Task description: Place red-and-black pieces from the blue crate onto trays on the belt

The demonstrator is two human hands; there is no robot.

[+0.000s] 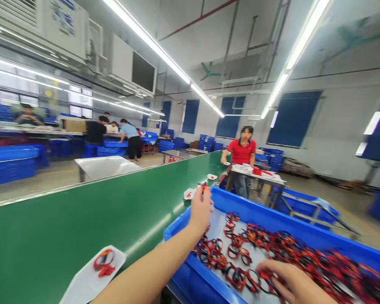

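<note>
My left hand (201,207) is raised over the near corner of the blue bin, beside the green belt. Its fingers are closed on a small red and black band (203,184), partly hidden by the fingers. Just behind it on the belt lies a white tray (187,194) with a red piece in it. My right hand (286,278) reaches down into the blue bin (190,257), fingers curled round a red and black band (266,282) among many loose ones. A larger white tray (82,283) at the lower left carries a band and a red piece.
The green belt (139,198) runs diagonally away from me. Farther along it sits another white tray (212,177). A person in a red shirt (240,151) stands by a small table (272,178). Several people work at left behind a metal table (109,164). Blue bins (12,169) stand around.
</note>
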